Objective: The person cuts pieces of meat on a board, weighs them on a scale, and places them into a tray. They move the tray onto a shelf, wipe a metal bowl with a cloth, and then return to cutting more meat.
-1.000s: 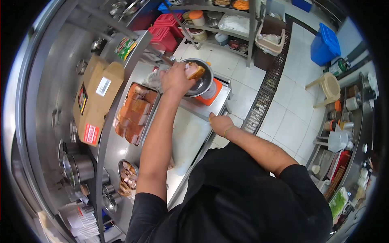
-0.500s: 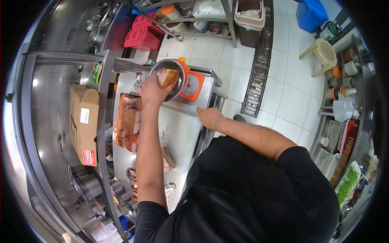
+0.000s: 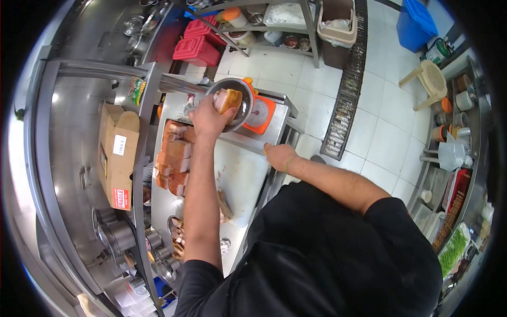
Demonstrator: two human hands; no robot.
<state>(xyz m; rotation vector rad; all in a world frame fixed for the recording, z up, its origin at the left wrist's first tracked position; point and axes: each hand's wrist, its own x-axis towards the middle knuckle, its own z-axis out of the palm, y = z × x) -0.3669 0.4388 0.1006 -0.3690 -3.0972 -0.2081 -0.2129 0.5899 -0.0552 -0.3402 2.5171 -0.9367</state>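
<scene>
My left hand (image 3: 211,117) grips a thick piece of pork (image 3: 227,100) with a golden-brown rind. It is at a metal bowl (image 3: 244,112) on the orange kitchen scale (image 3: 262,116). My right hand (image 3: 279,157) is closed near the counter's front edge, its fingers curled under; what they hold, if anything, is hidden. Left of my left forearm, several browned pork slabs (image 3: 174,153) lie in a row on a tray. A pale cutting board (image 3: 240,174) with small scraps lies between my arms, and another piece of meat (image 3: 224,206) rests near its lower end.
A steel shelf with a cardboard box (image 3: 119,158) runs along the left. Steel pots (image 3: 119,236) stand below it. Beyond the counter are a bin (image 3: 336,37), a floor drain (image 3: 343,90) and a plastic stool (image 3: 425,84). Shelves with containers line the right side.
The view has shifted slightly, so the scene sits further right and lower. My left hand still holds the pork at the bowl; my right hand stays by the counter edge.
</scene>
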